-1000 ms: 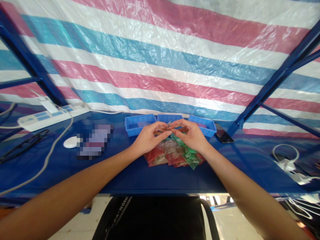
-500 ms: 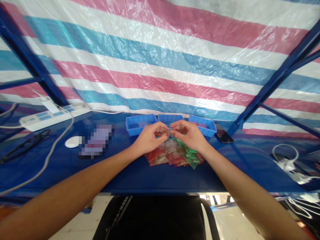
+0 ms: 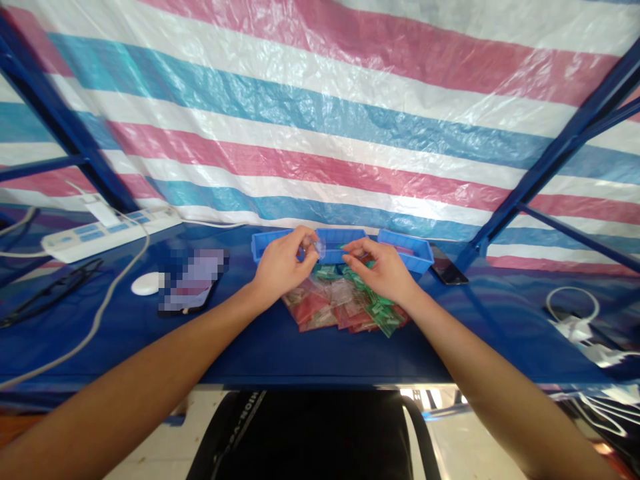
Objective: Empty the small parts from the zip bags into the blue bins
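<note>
A heap of small red, green and clear plastic bags (image 3: 345, 303) lies on the blue table in front of me. My left hand (image 3: 283, 263) is raised above the heap's left side, pinching a small clear bag (image 3: 319, 248) between thumb and fingers, near the left blue tray (image 3: 265, 243). My right hand (image 3: 380, 270) rests over the heap's right side with its fingers curled and pinched together; what they hold, if anything, I cannot make out. Behind the hands stand the middle blue tray (image 3: 345, 235) and the right blue tray (image 3: 415, 247).
A white power strip (image 3: 100, 230) with cables lies at the back left, beside a white round puck (image 3: 145, 285) and a blurred-out flat item (image 3: 193, 280). A dark phone (image 3: 447, 270) sits right of the trays. White cables (image 3: 575, 320) lie far right. A striped tarp hangs behind.
The hands were joined over the heap. Now my left hand has lifted away to the left and up with the small clear bag, and my right hand has stayed low over the heap.
</note>
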Tool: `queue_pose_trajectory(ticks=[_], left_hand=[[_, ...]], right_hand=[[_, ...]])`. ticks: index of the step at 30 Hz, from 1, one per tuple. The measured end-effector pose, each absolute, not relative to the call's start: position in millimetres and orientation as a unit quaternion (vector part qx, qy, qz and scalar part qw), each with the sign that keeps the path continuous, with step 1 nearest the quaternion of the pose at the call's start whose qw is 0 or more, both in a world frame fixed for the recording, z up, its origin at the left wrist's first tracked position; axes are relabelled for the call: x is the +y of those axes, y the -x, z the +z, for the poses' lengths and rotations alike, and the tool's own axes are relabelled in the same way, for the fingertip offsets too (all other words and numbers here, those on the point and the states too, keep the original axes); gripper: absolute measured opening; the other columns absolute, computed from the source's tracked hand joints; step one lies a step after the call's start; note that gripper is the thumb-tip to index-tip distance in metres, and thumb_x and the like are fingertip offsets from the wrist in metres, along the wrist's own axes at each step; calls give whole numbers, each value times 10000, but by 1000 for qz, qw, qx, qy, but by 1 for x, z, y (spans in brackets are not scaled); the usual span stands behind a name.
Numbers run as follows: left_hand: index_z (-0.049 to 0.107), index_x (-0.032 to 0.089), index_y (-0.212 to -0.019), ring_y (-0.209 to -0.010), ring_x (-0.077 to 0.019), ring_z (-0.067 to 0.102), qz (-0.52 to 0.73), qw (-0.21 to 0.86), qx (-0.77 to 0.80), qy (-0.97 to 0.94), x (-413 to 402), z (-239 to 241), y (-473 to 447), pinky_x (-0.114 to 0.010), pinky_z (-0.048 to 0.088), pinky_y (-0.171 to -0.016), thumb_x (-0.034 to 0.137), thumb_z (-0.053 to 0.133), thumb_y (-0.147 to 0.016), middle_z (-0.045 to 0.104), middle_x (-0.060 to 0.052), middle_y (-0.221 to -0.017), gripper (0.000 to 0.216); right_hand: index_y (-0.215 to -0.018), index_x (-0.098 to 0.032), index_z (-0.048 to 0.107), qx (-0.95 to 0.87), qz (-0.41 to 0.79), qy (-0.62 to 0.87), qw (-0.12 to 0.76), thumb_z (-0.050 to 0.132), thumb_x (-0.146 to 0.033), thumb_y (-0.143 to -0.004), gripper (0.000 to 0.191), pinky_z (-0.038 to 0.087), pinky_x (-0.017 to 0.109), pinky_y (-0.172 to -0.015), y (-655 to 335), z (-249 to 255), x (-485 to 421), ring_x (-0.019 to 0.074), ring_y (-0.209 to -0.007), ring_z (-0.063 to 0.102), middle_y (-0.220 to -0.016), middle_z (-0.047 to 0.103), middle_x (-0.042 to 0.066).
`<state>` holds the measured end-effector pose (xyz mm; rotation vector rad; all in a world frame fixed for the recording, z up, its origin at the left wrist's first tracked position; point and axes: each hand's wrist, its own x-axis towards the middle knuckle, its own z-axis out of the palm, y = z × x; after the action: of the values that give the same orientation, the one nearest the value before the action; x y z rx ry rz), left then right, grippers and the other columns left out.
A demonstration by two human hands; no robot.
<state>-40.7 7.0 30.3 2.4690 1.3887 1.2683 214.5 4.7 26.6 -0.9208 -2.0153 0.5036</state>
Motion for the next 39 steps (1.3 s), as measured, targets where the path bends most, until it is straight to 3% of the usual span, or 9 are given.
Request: queue_pose_trajectory(ticks=[4,10,13,17,20,24,30,35,39], left_hand=[[645,213,-1219,-1095,-297,657,339,-87,488,-800,21,33,56,-412,516,-954,278,506,-1031,722,-107,-1128,242],[729,170,-1036,-1134,-342,594,243,-118,547,-793,33,20,69,-507,484,-1012,459,474,-1084,705,-166,-1154,388],[756,170,-1012,-1195,-367,579,243,-120,550,-790,30,17,66,-539,461,-1032,513,474,-1079,701,-180,-1226,449],[753,189,-1174,-1287,-402,553,284,-131,528,-789,22,22,57,-597,390,-1114,483,537,-1051,654,-180,-1394,384],[720,220,-1261,-1338,-365,556,329,-102,471,-812,14,29,48,-551,394,-1151,418,536,-1063,663,-138,-1412,335],[720,211,-1206,-1206,-286,662,385,27,394,-834,2,32,34,-450,485,-1099,380,490,-1096,761,-97,-1225,306],[624,238,-1431,-985,-230,758,377,174,361,-835,-9,22,21,-337,588,-869,401,616,-1035,802,-58,-1197,428],[661,220,-1347,-860,-194,771,394,211,373,-813,-9,21,21,-253,535,-636,392,611,-1030,820,-48,-1115,364],[693,217,-1273,-932,-203,775,405,203,368,-812,-7,23,22,-251,552,-683,399,610,-1036,819,-45,-1090,311]], right_hand=[[-1048,-250,768,-851,160,343,363,739,-422,-983,186,562,419,-841,-215,28,3,265,-884,738,-970,795,62],[-1018,-255,813,-910,149,293,254,935,-453,-793,324,545,448,-932,-216,26,5,298,-991,702,-976,788,67],[-1051,-262,823,-906,163,295,256,925,-413,-811,301,551,443,-935,-217,25,8,293,-998,705,-969,787,60],[-1071,-269,828,-897,183,302,264,891,-338,-845,245,559,443,-928,-217,26,8,288,-986,719,-949,797,51],[-1109,-271,813,-881,207,315,286,831,-276,-884,226,563,417,-905,-215,26,6,260,-927,746,-944,807,30],[-1205,-261,762,-822,277,337,367,767,-261,-907,298,579,388,-892,-215,23,7,223,-874,759,-935,802,5],[-1103,-240,754,-726,395,332,455,847,-418,-861,315,608,376,-827,-216,24,12,223,-859,766,-973,816,44],[-1093,-245,755,-724,417,324,444,864,-452,-852,336,626,383,-854,-213,22,10,231,-896,777,-1006,819,51],[-1074,-247,745,-740,393,329,434,830,-487,-876,323,632,380,-850,-210,17,9,229,-895,774,-1024,816,45]])
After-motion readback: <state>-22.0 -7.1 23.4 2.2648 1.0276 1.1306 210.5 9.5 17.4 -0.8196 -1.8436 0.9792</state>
